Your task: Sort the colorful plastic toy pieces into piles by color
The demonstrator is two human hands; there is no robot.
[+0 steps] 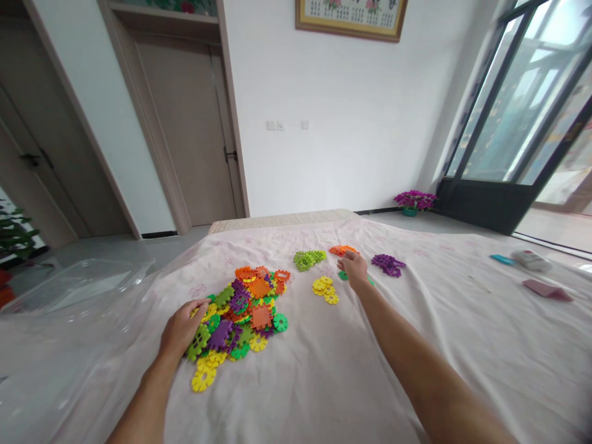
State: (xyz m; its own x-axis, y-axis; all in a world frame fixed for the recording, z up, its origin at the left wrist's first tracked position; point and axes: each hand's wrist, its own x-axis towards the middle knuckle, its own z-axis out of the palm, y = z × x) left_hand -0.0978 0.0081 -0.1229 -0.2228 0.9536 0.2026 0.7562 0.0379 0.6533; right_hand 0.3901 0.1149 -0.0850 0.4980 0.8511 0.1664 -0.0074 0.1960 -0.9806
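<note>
My left hand (182, 325) rests against the left edge of a mixed pile of plastic building pieces (261, 316), its fingers stretched over some yellow ones. Square and round notched pieces in orange, purple, green and yellow make up the pile. Farther out, my right hand (354, 269) is over a few green pieces (343, 275), mostly hidden beneath it. Its fingers are curled together; whether a piece is between them cannot be seen. Around it lie separate groups: yellow discs (325, 287), light green pieces (309, 259), orange pieces (341, 250) and purple pieces (388, 265).
A pale patterned cloth (319, 382) covers the work surface. At the left stands a clear plastic container (87, 290). Toward the right edge lie a blue item (502, 259), a whitish object (531, 260) and a folded pink cloth (547, 290).
</note>
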